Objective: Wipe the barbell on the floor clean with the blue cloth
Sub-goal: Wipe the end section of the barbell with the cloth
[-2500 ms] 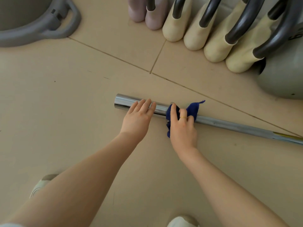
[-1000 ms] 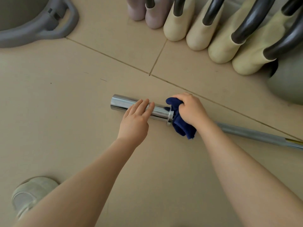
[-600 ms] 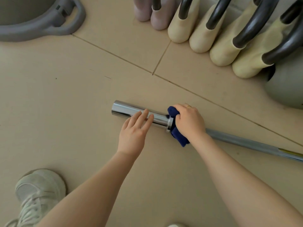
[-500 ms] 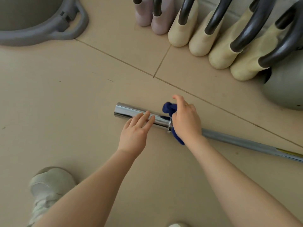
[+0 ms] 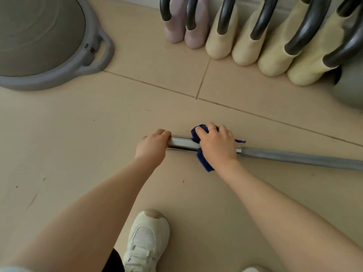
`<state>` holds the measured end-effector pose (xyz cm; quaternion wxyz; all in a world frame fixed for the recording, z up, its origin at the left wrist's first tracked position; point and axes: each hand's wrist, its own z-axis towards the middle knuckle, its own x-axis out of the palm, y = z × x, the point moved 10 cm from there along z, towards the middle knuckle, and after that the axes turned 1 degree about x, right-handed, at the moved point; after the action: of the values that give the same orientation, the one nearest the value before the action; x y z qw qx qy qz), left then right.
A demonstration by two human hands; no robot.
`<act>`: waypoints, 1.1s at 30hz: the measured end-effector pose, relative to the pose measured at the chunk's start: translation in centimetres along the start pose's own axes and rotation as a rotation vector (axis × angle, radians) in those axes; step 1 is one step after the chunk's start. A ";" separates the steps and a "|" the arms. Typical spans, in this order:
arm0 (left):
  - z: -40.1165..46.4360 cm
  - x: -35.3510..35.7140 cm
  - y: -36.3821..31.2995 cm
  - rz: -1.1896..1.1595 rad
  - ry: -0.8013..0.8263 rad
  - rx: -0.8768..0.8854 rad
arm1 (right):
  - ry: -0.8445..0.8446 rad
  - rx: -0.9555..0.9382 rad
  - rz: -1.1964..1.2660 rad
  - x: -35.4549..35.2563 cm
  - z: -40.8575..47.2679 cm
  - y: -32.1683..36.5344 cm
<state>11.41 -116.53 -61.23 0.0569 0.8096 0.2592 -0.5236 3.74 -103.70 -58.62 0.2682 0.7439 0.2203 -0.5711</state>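
Note:
A steel barbell (image 5: pixel 294 157) lies on the beige tiled floor, running from the centre off to the right edge. Its shiny chrome sleeve (image 5: pixel 181 143) shows between my hands. My left hand (image 5: pixel 152 147) is curled over the sleeve's left end and hides the tip. My right hand (image 5: pixel 216 146) presses the dark blue cloth (image 5: pixel 204 163) around the sleeve near its collar; cloth sticks out above and below my fingers.
A row of pink and cream kettlebells (image 5: pixel 245 40) with dark handles stands along the back wall. A grey balance dome (image 5: pixel 39 42) sits at the back left. A grey ball (image 5: pixel 351 89) is at the right edge. My white sneaker (image 5: pixel 147 238) is planted near the bottom centre.
My left hand has gone from resting flat on the sleeve to gripping its left end. My right hand with the cloth stays wrapped by the collar. My foot has stepped in toward the centre.

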 end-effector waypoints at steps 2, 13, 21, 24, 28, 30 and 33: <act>0.7 -0.3 0.5 -0.031 0.037 0.005 | 0.128 0.145 0.059 0.6 0.5 -1.7; 0.2 1.4 3.5 -0.131 0.364 0.066 | 0.210 0.007 0.207 1.6 1.7 10.1; 1.4 0.6 0.8 -0.061 0.289 0.160 | 0.239 0.405 -0.118 0.8 -1.1 -0.3; 1.2 1.3 0.1 0.120 0.305 0.240 | 0.252 0.485 0.005 1.7 -0.4 2.3; 1.6 1.9 0.6 0.023 0.239 0.208 | 0.242 0.134 0.132 1.2 0.8 7.9; 1.8 1.8 0.7 -0.030 0.237 0.190 | 0.244 0.054 0.064 0.6 0.0 7.0; 1.9 1.4 0.0 0.064 0.243 0.231 | 0.265 0.157 -0.052 0.3 -2.1 2.3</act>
<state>10.36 -116.73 -63.31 -0.0515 0.8759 0.1763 -0.4461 6.80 -104.07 -58.19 0.1628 0.8256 0.2275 -0.4901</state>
